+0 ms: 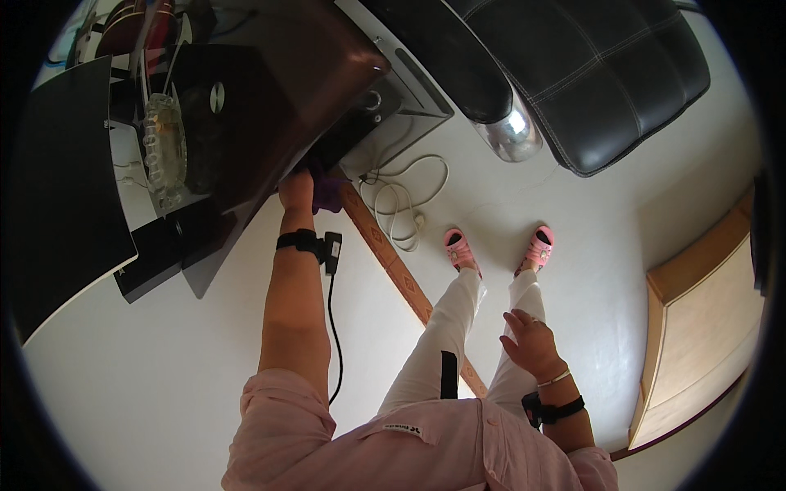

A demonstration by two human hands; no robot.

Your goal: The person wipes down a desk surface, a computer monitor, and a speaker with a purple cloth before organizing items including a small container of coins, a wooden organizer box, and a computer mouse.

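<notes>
My left hand (297, 189) reaches in at the edge of a dark glossy cabinet (319, 80). A purple cloth (328, 191) shows just beside it, partly in the cabinet's shadow; the fingers are hidden, so I cannot tell how they hold it. Over my right thigh, my right hand (529, 344) hangs in the air with its fingers apart and nothing in it. Below the cabinet top, a black device with a round knob (372, 100) sits on a glass shelf (424, 119).
A white cable (399, 212) lies coiled on the floor near my pink slippers (459, 248). On the cabinet are a glass dish (164, 150) and a black screen (67, 196). A black leather seat (602, 73) with a chrome-fronted armrest stands top right, a wooden panel (700, 337) at right.
</notes>
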